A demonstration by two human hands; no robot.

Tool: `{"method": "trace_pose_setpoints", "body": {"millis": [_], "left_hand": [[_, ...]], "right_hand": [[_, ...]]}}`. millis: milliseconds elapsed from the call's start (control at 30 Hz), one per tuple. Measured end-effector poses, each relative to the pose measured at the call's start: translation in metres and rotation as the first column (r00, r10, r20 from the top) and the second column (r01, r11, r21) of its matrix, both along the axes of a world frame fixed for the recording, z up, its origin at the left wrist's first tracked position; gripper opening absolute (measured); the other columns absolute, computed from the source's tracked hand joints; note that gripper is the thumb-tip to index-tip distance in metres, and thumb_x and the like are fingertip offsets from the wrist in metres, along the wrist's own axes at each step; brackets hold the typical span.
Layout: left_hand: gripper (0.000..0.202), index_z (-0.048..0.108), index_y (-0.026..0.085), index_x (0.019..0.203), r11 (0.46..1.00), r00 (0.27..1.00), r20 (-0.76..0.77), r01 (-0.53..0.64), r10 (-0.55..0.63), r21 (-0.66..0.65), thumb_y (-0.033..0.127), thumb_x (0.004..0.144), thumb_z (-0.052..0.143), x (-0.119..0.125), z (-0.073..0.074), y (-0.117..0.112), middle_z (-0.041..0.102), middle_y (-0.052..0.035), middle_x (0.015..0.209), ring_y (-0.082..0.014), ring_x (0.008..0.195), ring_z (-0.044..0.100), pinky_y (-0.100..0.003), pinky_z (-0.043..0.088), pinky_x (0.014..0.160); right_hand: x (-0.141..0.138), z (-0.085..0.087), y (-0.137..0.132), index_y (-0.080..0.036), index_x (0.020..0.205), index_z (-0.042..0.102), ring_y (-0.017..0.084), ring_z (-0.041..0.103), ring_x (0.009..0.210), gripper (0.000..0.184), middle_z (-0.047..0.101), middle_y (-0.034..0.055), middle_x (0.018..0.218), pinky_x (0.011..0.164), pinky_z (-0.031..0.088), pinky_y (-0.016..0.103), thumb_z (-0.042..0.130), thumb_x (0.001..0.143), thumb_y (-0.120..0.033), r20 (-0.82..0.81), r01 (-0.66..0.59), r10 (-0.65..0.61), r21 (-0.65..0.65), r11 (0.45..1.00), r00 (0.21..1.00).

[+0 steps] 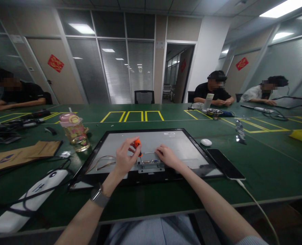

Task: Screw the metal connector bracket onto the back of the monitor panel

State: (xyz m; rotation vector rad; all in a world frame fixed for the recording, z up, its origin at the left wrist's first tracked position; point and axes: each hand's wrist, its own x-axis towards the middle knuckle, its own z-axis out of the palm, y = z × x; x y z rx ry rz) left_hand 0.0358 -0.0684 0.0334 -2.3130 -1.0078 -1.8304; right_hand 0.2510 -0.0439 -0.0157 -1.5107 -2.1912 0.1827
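A monitor panel [176, 143] lies face down on the green table [146, 200], its grey metal back up. My left hand [125, 157] is closed round an orange-handled screwdriver [138, 145], held upright with its tip down on the small metal connector bracket [150, 165] near the panel's front edge. My right hand [167, 156] rests on the panel just right of the bracket, fingers curled and pressing down on it. Thin coloured wires [102, 162] run across the panel to the left of my left hand. A watch sits on my left wrist.
A pink-lidded bottle [76, 132] stands left of the panel. A black phone [225, 164] with a white cable and a white earbud case [206, 142] lie to the right. Brown cardboard [20, 154] and a white device [31, 200] with black cables lie left. Three people sit at the far side.
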Motion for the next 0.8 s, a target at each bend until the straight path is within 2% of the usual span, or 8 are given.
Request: {"method": "trace_pose_setpoints", "body": {"millis": [233, 567, 800], "left_hand": [[0.026, 0.057, 0.02, 0.111, 1.0, 1.0, -0.004, 0.0, 0.0, 0.008, 0.023, 0.085, 0.057, 0.0, 0.0, -0.0004, 0.061, -0.0009, 0.086, -0.0087, 0.071, 0.06, -0.016, 0.055, 0.054], [0.027, 0.056, 0.022, 0.112, 1.0, 1.0, -0.013, 0.026, -0.026, 0.012, 0.021, 0.085, 0.057, -0.0021, 0.0008, -0.0005, 0.061, -0.0014, 0.088, -0.0112, 0.071, 0.059, -0.018, 0.055, 0.053], [0.025, 0.058, 0.02, 0.109, 0.996, 0.998, 0.056, 0.023, -0.018, -0.09, 0.025, 0.085, 0.057, -0.0021, -0.0009, 0.0014, 0.061, -0.0027, 0.089, -0.0104, 0.073, 0.06, -0.017, 0.055, 0.053]], "right_hand": [[0.0004, -0.0009, 0.0008, -0.015, 0.082, 0.063, 0.014, 0.056, 0.076, 0.027, 0.057, 0.0054, 0.081, 0.069, 0.036, 0.023, 0.041, 0.094, -0.025, 0.014, -0.002, 0.002, 0.007, 1.0, 1.0], [-0.0003, 0.0002, -0.0004, -0.014, 0.085, 0.063, 0.016, 0.057, 0.078, 0.026, 0.058, 0.0071, 0.083, 0.07, 0.037, 0.024, 0.041, 0.094, -0.024, 0.011, 0.0, 0.0, 0.013, 1.0, 1.0], [-0.002, 0.0048, -0.0031, -0.015, 0.087, 0.064, 0.016, 0.058, 0.079, 0.024, 0.06, 0.0074, 0.085, 0.069, 0.036, 0.023, 0.042, 0.093, -0.023, 0.011, 0.014, -0.014, -0.012, 1.0, 1.0]]}}
